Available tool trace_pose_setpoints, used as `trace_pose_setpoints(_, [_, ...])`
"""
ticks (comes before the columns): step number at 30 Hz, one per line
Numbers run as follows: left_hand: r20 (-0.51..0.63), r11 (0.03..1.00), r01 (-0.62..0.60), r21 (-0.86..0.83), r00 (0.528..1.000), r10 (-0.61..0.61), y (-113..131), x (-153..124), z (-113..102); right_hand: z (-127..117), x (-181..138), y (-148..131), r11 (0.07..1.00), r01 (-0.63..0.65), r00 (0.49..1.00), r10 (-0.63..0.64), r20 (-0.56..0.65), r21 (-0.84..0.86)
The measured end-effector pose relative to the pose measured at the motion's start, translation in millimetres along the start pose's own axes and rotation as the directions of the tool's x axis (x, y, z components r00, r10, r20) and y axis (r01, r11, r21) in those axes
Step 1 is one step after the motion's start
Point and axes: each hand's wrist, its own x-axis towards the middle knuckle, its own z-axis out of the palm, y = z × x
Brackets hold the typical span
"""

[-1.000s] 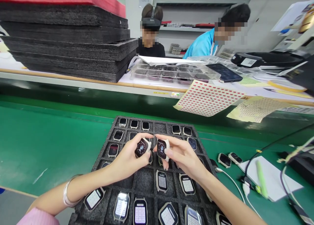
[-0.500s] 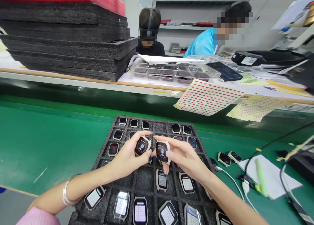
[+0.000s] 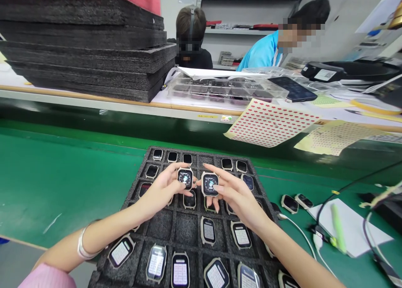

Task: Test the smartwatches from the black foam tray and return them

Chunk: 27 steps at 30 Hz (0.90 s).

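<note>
My left hand [image 3: 168, 185] grips a strapless smartwatch [image 3: 185, 177] by its edges, its lit screen facing me and the thumb on its lower part. Close to its right, my right hand [image 3: 234, 193] holds a second smartwatch [image 3: 209, 183], also lit, with the thumb over the screen's right side. Both watches are raised above a black foam tray [image 3: 185, 229] divided into square pockets. Many pockets hold more watches, such as a dark-screened one [image 3: 189, 200] and nearer ones with white lists on their screens [image 3: 180, 271]. My hands hide some middle pockets.
Two loose watches [image 3: 289, 204], white paper with a green marker [image 3: 337, 227] and cables [image 3: 301, 233] lie right of the tray. A shelf [image 3: 125, 105] behind carries stacked black foam [image 3: 94, 61], clear plastic trays [image 3: 220, 91] and a phone [image 3: 293, 89]. Two people are beyond.
My left hand has turned its watch upright to face me and raised it slightly. The right hand's watch has also risen a little. Both stay held.
</note>
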Motion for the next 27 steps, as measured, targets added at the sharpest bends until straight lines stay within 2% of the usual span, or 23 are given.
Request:
trace_pose_setpoints(9, [0.057,0.998,-0.025,0.058,0.998,0.021,-2,-2,-1,-2,-3,2,0.994,0.070,0.997,-0.071,-0.017,-0.080])
trace_pose_setpoints(16, [0.034,0.994,-0.059,0.087,0.998,0.056,-1,-1,1,3,-4,3,0.983,0.056,0.996,-0.068,-0.060,-0.173])
trace_pose_setpoints(19, [0.003,0.989,-0.095,0.113,0.995,0.096,-1,-1,0,4,-5,4,0.978,0.069,0.997,-0.073,-0.018,-0.196])
trace_pose_setpoints(22, [-0.028,0.987,-0.107,0.120,0.993,0.111,1,-4,-3,4,-6,6,0.972,0.044,0.996,-0.026,0.079,-0.230])
trace_pose_setpoints(24, [-0.052,0.988,-0.106,0.112,0.992,0.113,3,-7,-7,4,-7,9,0.931,0.024,0.988,0.034,0.152,-0.364])
trace_pose_setpoints(25, [-0.066,0.989,-0.102,0.109,0.992,0.110,3,-9,-10,5,-8,11,0.876,0.045,0.982,0.049,0.182,-0.480])
trace_pose_setpoints(27, [-0.096,0.991,-0.080,0.107,0.991,0.091,3,-12,-15,7,-9,18,0.670,0.166,0.965,0.041,0.259,-0.724])
